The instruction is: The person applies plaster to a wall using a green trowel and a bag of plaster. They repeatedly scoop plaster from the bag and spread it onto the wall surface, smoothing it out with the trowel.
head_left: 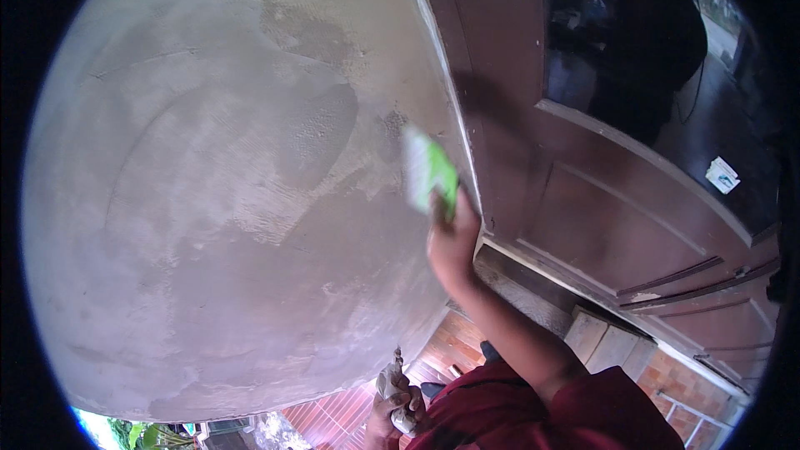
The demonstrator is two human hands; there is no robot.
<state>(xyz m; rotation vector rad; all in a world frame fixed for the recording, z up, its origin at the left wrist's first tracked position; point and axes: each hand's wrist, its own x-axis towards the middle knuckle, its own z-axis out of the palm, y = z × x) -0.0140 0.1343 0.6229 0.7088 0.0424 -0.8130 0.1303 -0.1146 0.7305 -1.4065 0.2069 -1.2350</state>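
Note:
My right hand [455, 237] is raised at the wall beside the door frame, its fingers closed round a flat green-and-white piece [431, 169]. Motion blurs that piece, so its exact kind does not show. Its face is at or very near the plastered wall [225, 167], which has patchy grey, damp-looking areas and curved smear marks. Low in the view, close to my body, my left hand [385, 413] is closed round a grey, crumpled-looking lump [400, 396] with a narrow tip pointing up. What the lump is made of cannot be told.
A brown panelled door [612, 200] with dark glass stands right of the wall, a pale edge strip between them. A small white sticker [722, 175] is on the glass. Below are wooden boards [608, 342], reddish floor tiles [333, 412] and green plants [150, 435].

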